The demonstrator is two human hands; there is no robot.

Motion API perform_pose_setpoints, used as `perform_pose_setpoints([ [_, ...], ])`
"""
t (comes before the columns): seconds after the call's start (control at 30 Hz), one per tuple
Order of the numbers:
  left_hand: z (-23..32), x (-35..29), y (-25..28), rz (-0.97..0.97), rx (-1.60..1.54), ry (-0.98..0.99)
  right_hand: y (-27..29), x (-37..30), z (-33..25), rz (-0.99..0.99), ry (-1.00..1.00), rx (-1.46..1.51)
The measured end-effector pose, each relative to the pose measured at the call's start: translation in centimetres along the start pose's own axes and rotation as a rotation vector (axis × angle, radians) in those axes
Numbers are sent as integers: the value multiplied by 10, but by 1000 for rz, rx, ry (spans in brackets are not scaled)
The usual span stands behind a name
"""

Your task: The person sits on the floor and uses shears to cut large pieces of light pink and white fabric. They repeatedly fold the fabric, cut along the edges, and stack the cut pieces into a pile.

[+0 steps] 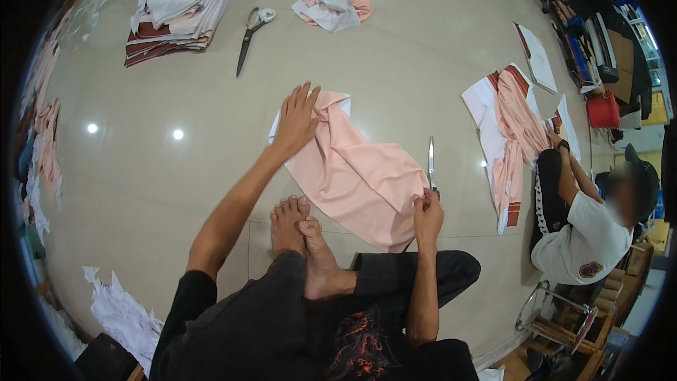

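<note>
The most probable trouble, I think, is a fold set wrongly: the thin peach fabric piece (352,166) already has several loose wrinkles between the two hands, and if the right grip (425,204) pulls while the left grip (296,116) does not hold firmly, the cloth may slide on the smooth, glossy beige floor (233,162) and become skewed. The white cloth layer (345,102), which shows under the far end just right of the left grip, could then shift out of line. The silver-bladed scissors (431,159) lie just beyond the right grip, so a careless sweep might catch the cloth or the fingers on them. Also the bare feet (288,226), placed between the two grips on the near side, could step on the edge. As for position, the peach fabric piece stretches from under the left grip, which is flat with the fingers extended and not clenched, diagonally toward the right grip, which appears to pinch its right edge between thumb and fingers. Whether this grip touches the scissors, I cannot tell.
</note>
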State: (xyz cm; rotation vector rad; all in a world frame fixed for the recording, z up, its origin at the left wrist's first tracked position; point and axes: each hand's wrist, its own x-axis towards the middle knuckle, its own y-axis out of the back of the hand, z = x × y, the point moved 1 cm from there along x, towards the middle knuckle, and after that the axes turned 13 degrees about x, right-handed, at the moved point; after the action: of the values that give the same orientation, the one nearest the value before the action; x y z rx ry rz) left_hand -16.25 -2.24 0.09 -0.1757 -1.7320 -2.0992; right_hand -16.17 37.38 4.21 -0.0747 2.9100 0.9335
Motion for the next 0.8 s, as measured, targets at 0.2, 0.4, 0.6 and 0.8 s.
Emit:
perform_pose_setpoints([
  [0.2, -27, 51, -2, -394, -98, -30, -27, 29, -11, 64, 276, -359],
  [0.4, -104, -24, 20, -78, -257, 535, -13, 58, -32, -3, 189, -10],
  [0.6, -125, -34, 48, -10, -1129, 893, -25, 143, -85, -95, 413, 159],
  [0.8, -122, 10, 19, 326, 71, 522, -48, 213, -86, 92, 541, -170],
])
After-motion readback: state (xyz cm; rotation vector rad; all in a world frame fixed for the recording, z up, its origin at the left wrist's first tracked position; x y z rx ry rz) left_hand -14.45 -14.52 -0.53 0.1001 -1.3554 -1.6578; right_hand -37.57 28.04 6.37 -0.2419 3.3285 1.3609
